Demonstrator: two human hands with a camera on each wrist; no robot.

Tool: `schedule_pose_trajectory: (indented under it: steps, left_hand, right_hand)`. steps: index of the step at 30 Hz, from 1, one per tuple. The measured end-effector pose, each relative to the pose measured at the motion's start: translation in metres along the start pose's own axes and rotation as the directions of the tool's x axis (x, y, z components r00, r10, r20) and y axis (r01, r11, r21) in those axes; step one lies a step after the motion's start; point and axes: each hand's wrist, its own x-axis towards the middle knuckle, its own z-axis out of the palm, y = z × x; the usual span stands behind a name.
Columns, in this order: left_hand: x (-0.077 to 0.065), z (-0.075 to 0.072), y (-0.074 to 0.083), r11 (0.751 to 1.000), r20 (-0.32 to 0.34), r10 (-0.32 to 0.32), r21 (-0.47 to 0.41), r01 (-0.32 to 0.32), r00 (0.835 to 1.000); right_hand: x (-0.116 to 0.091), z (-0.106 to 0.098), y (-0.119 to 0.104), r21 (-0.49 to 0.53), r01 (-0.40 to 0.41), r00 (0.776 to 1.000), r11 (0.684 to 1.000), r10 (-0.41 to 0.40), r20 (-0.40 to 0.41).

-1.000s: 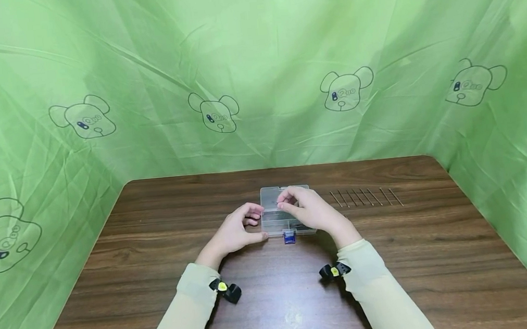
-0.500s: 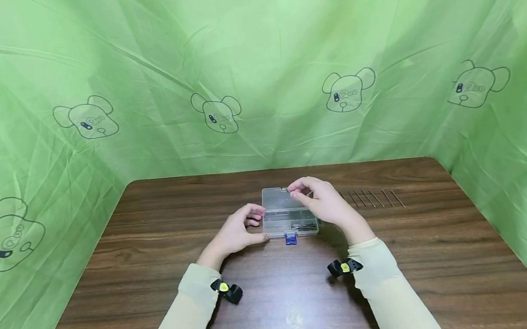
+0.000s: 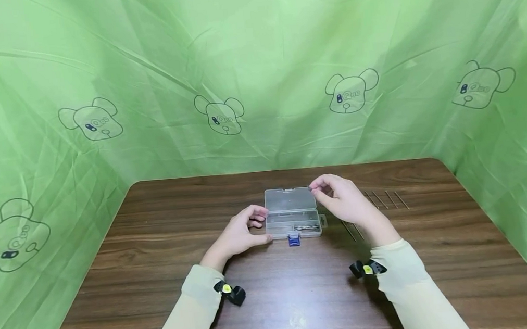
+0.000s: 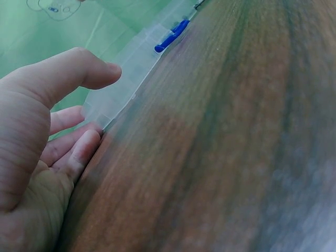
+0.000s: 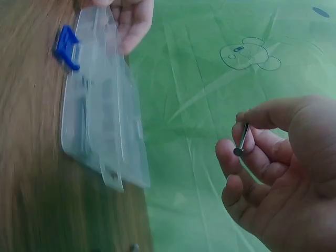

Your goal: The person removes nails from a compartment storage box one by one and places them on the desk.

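A clear plastic compartment box (image 3: 290, 200) lies with its lid raised at the back and a blue latch (image 3: 294, 240) at the front. Several nails (image 3: 306, 227) fill its front right compartment. My left hand (image 3: 238, 233) holds the box's left end, thumb at the front corner and curled fingers along the side. Beyond the lid's right corner, my right hand (image 3: 342, 199) pinches a nail (image 5: 243, 139) between thumb and fingers, its flat head pointing down in the right wrist view.
Several loose nails (image 3: 390, 200) lie in a slanted row on the wooden table (image 3: 160, 278), right of the right hand. Two more nails (image 3: 347, 231) lie nearer, beside the right wrist. A green cloth (image 3: 262, 39) with printed bear heads surrounds the table.
My right hand has moved right, from over the box to past the lid's right corner, uncovering the compartments and two nearer nails. The left hand has stayed at the box's left end.
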Motion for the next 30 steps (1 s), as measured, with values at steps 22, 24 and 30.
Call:
schedule_pose_trajectory:
  steps: [22, 24, 30]
  left_hand:
    - [0.001, 0.0, 0.003, 1.0, -0.003, -0.013, 0.023, 0.013, 1.0]
    - [0.0, 0.0, 0.003, 1.0, -0.004, -0.012, 0.024, 0.012, 1.0]
    - [0.0, 0.0, 0.0, 1.0, -0.007, -0.009, 0.009, 0.009, 1.0]
  right_hand:
    - [-0.074, -0.059, 0.048, -0.131, -0.23, 0.973, 0.964, 0.227, -0.031]
    - [-0.079, -0.06, 0.053, -0.121, -0.254, 0.967, 0.96, 0.253, -0.03]
    - [-0.088, -0.058, 0.071, -0.134, -0.276, 0.961, 0.952, 0.275, -0.025]
